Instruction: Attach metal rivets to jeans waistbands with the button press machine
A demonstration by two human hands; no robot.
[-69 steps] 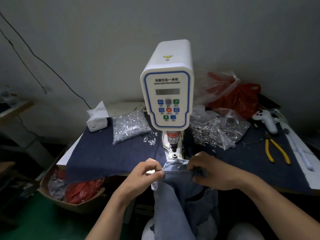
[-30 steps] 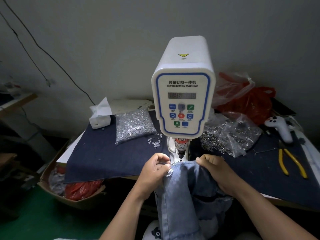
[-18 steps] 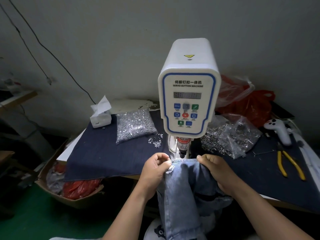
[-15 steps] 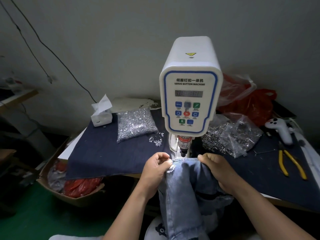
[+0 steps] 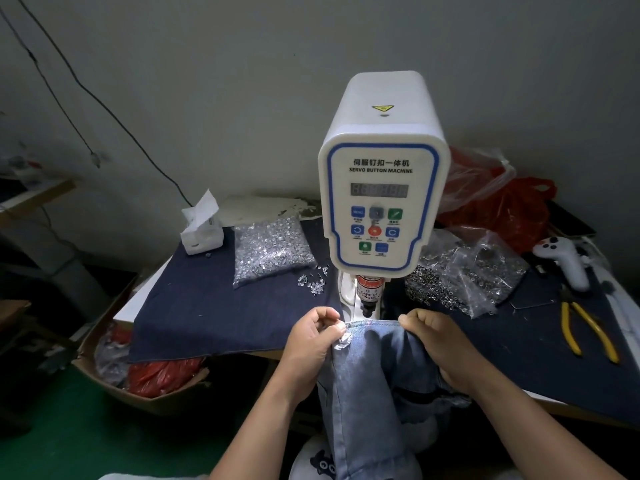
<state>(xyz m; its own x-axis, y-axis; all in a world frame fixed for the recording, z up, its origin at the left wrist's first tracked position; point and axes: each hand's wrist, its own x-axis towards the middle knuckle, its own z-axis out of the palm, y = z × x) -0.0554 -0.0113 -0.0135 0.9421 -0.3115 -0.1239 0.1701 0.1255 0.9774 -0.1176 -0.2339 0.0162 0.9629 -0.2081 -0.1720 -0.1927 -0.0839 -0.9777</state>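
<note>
Machine: one white, blue-trimmed servo button press machine (image 5: 382, 188) is standing at the bench's (image 5: 221, 317) near edge.
Jeans: one pair of light blue denim jeans (image 5: 372, 375) is hanging off that edge, its waistband (image 5: 372, 323) lying under the press head.
Hands: two; the left hand (image 5: 311, 337) and right hand (image 5: 438, 341) are each pinching the waistband, grip clamped on denim.
Bags: two clear bags of metal rivets, one left (image 5: 272, 251), one right (image 5: 464, 275) of the machine.
Pliers: one yellow-handled pair (image 5: 585, 329) is lying near the right edge.
Room: bare dark cloth is lying left of the hands.
</note>
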